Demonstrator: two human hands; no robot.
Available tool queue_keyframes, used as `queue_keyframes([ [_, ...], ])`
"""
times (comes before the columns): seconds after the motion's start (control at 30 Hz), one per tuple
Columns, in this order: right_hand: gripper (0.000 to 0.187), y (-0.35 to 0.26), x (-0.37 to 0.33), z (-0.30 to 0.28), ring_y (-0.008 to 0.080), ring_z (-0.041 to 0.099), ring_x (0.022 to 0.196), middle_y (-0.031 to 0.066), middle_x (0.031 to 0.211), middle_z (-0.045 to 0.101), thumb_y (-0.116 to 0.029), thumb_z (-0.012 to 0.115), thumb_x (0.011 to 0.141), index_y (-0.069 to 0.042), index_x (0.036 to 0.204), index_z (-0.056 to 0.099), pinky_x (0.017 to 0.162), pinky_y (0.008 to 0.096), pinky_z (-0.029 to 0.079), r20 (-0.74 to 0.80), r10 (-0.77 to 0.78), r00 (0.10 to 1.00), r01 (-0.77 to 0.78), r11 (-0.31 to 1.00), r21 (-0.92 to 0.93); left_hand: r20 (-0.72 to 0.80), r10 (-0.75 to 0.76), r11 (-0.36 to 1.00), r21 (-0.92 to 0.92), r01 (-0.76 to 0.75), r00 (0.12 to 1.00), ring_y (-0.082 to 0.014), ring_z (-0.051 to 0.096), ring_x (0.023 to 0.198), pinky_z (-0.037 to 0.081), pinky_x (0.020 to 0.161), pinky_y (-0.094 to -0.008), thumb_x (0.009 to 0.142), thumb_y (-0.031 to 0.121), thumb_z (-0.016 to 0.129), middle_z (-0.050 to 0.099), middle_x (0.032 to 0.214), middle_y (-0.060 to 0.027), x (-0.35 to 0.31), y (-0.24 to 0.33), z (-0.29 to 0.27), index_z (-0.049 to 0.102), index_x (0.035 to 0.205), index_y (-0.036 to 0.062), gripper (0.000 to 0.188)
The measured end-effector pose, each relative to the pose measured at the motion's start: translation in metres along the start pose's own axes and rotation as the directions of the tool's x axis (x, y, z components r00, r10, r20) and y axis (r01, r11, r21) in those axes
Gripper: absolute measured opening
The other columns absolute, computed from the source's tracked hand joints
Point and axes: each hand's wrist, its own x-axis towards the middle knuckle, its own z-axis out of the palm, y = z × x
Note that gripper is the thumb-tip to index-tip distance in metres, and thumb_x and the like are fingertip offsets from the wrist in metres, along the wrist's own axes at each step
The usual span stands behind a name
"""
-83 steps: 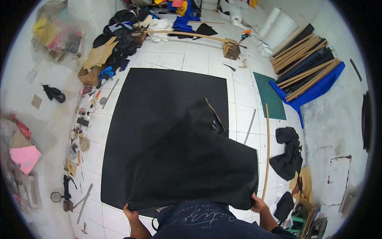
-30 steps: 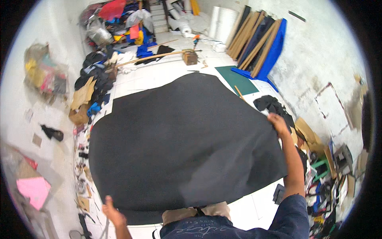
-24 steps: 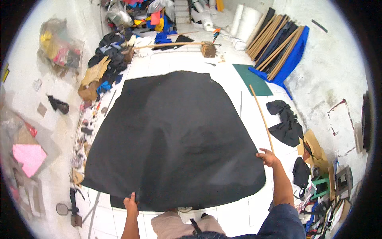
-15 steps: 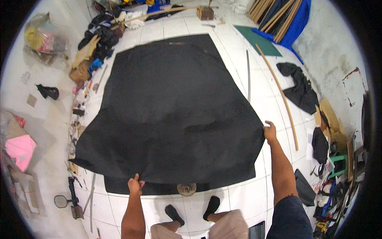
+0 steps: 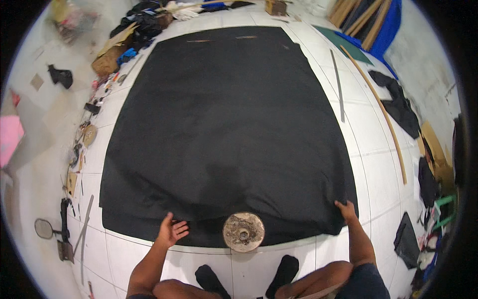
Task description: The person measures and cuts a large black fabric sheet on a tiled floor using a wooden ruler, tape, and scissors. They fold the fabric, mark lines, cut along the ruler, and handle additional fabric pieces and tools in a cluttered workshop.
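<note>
A large black sheet [image 5: 224,119] lies spread over the white floor, with ripples along its near edge. My left hand [image 5: 173,230] is open over the near left part of that edge, fingers apart and holding nothing. At the near right corner my right hand [image 5: 347,210] is closed on the sheet's edge, its thumb side on top and some fingers hidden. Between my hands a worn round disc [image 5: 243,232] with a central hub sits by the near edge, close to my feet.
Right of the sheet lie a grey strip [image 5: 337,84], a long wooden stick [image 5: 378,99] and a black cloth [image 5: 398,104]. A green mat [image 5: 343,45] is at the far right. Clutter lines the left wall, with a mirror [image 5: 44,228] near the front. A dark folded piece [image 5: 407,241] lies at right.
The sheet's lifted near part has come down flat, nearer to me. My left hand has let go of it. My right hand has moved down and nearer. I am crouched lower.
</note>
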Motion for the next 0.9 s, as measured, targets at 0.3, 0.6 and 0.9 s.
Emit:
queue_keyframes([
  [0.3,0.058,0.000,0.083,0.003,0.0380,0.055,0.116,0.0266,0.122,0.058,-0.022,0.069,0.082,0.008,0.127,0.049,0.099,0.0416,0.043,-0.328,-0.364,0.872,0.296,0.925,-0.241,-0.546,0.567,0.795,0.165,-0.584,0.617,-0.0221,0.060,0.061,0.053,0.047,-0.0313,0.090,0.019,0.061,0.056,0.099,-0.0186,0.052,0.057,-0.118,0.044,0.116,-0.0049,0.038],
  [0.6,0.037,-0.090,0.068,-0.025,0.0363,0.065,0.096,0.0187,0.098,0.068,-0.032,0.070,0.082,-0.004,0.103,0.057,0.080,0.0463,0.052,-0.405,-0.366,0.838,0.077,0.813,-0.577,-0.623,0.480,0.824,0.080,-0.560,0.617,-0.0176,0.052,0.051,0.048,0.041,-0.0279,0.089,0.007,0.058,0.053,0.085,-0.0137,0.043,-0.024,-0.090,0.045,0.104,-0.0012,0.022],
  [0.9,0.026,-0.018,0.074,-0.019,0.0313,0.064,0.093,0.0123,0.097,0.065,-0.020,0.060,0.086,-0.009,0.109,0.056,0.081,0.0474,0.046,-0.517,-0.463,0.720,-0.164,0.610,-0.775,-0.495,0.395,0.884,-0.024,-0.467,0.774,-0.0151,0.051,0.052,0.054,0.047,-0.0269,0.089,0.018,0.064,0.051,0.076,-0.0090,0.053,-0.019,-0.111,0.045,0.102,0.0028,0.028],
])
